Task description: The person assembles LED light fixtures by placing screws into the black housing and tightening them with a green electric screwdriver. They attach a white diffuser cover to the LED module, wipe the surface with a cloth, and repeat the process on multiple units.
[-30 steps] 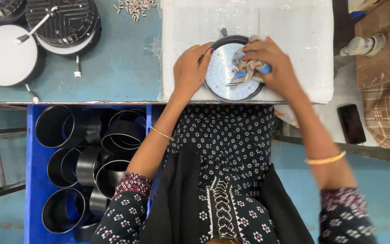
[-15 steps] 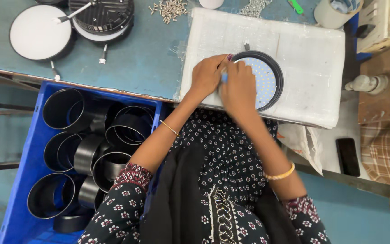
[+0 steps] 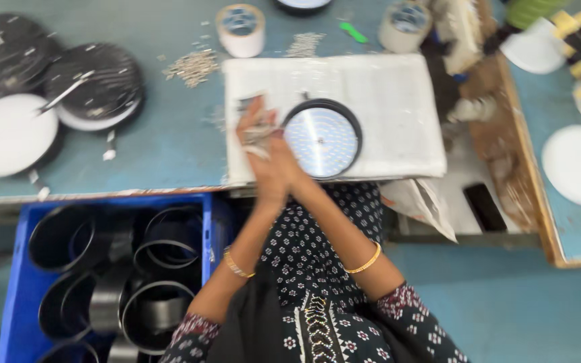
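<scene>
The big tabletop (image 3: pixel 156 144) is blue-green. A wooden strip (image 3: pixel 529 161) runs down its edge at 3 o'clock, with a second blue top (image 3: pixel 576 232) just beside it. The floor (image 3: pixel 506 309) at 5 o'clock is blue-green too. The light is soft and even. The picture is a bit blurry.

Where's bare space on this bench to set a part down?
Free: white pad right of the round disc; blue tabletop between the black discs and the pad. Crowded: far edge with tape rolls, blue crate full of rings, hands at the disc's left.
</scene>
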